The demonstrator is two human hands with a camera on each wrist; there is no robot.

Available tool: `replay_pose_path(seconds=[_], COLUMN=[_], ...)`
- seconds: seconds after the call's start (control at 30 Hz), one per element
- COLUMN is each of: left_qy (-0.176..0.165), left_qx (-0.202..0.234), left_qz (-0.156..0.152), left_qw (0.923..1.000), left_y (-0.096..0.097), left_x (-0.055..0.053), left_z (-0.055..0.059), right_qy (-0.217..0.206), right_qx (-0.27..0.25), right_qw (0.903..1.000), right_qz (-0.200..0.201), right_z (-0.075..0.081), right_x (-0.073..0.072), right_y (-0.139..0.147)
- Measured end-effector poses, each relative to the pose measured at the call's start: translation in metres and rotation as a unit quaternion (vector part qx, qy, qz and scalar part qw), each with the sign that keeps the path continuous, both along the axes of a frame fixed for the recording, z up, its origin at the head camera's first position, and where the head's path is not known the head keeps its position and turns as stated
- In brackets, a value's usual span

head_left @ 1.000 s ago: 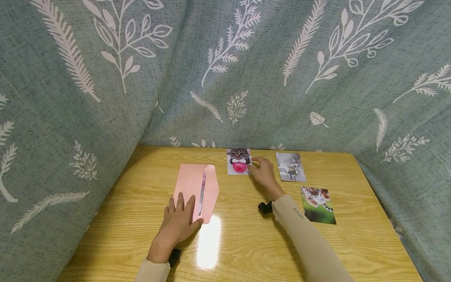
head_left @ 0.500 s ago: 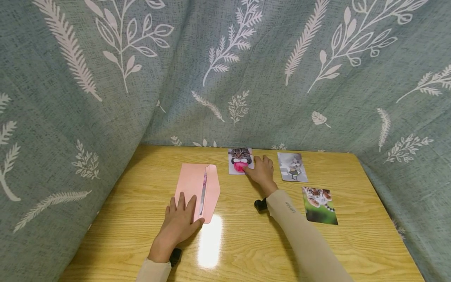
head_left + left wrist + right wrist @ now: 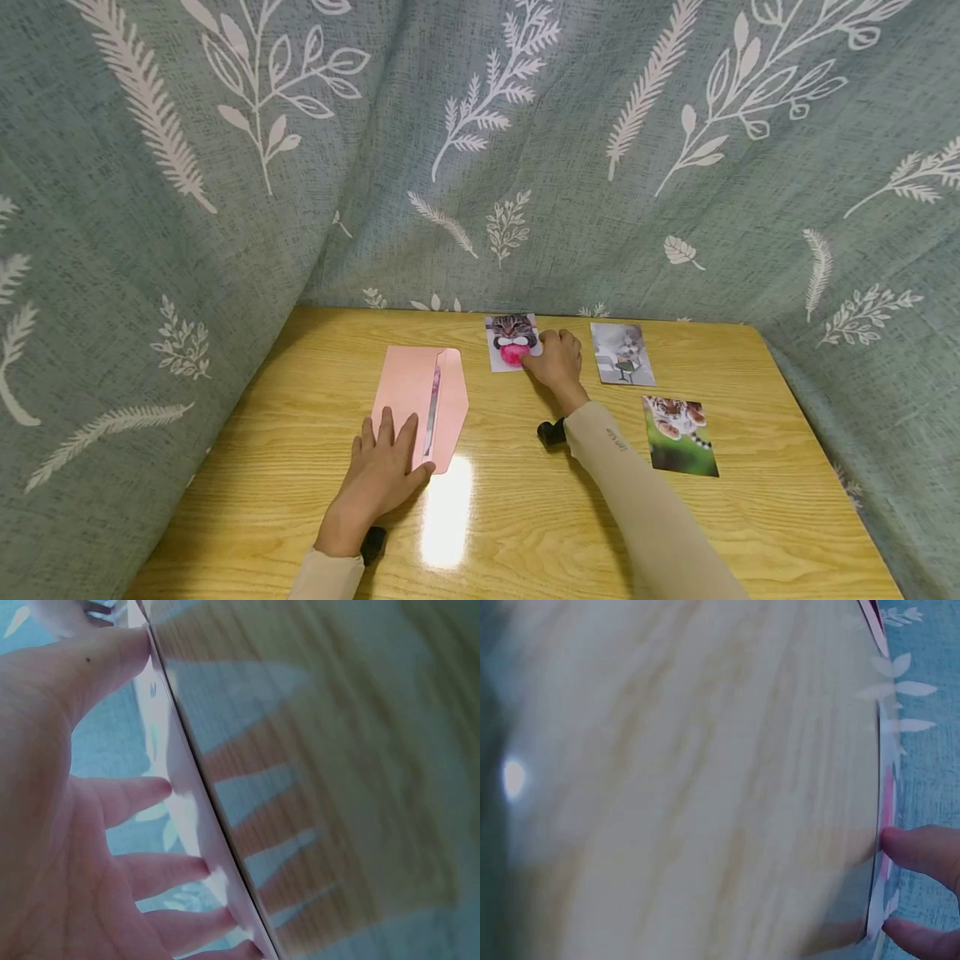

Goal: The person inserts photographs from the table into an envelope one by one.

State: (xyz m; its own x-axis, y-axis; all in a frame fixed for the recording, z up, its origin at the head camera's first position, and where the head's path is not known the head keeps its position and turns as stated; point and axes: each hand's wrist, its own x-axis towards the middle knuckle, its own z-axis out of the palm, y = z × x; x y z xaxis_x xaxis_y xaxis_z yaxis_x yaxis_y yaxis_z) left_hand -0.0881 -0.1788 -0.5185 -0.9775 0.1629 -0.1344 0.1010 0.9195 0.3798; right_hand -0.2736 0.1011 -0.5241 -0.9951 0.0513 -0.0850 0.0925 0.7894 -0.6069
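My left hand [image 3: 381, 473] rests with fingers spread on the lower part of a pink envelope [image 3: 405, 379]. The envelope's flap lies open to the right, and a strip of a picture card [image 3: 432, 400] shows in its slit. Farther back, my right hand [image 3: 558, 365] pinches the lower right side of a cat photo [image 3: 512, 327], the thumb over its pink ball. In the right wrist view, thumb and finger meet the edge of this photo [image 3: 889, 787], seen nearly side-on, close to the tabletop.
Two more photos lie to the right: a grey one with a small table [image 3: 624, 354] and a tiger cub one [image 3: 678, 437]. A green leaf-patterned cloth [image 3: 555, 233] hangs around the back and sides of the wooden table [image 3: 525, 517].
My right hand has shifted slightly left, bringing its thumb from the cat photo's right edge onto its face. The photo has turned a little. My left hand stays on the envelope.
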Motion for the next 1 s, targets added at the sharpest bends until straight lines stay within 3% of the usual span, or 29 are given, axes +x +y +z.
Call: replay_pose_path(seconds=[0.57,0.77,1.0], left_qy=[0.003,-0.001,-0.006], left_qx=[0.003,0.002,0.004], left_qz=[0.000,0.002,0.003], left_qw=[1.0000,1.0000,1.0000], left_y=[0.000,0.000,0.000], left_x=[0.002,0.001,0.002], left_z=[0.003,0.002,0.002], right_qy=[-0.021,-0.030,-0.029], right_qx=[0.003,-0.025,-0.097], right_qw=[0.9985,0.9984,0.9948], right_qz=[-0.050,-0.041,-0.013], right_z=[0.002,0.001,0.000], right_x=[-0.006,-0.006,-0.008], right_y=[-0.005,-0.003,0.010])
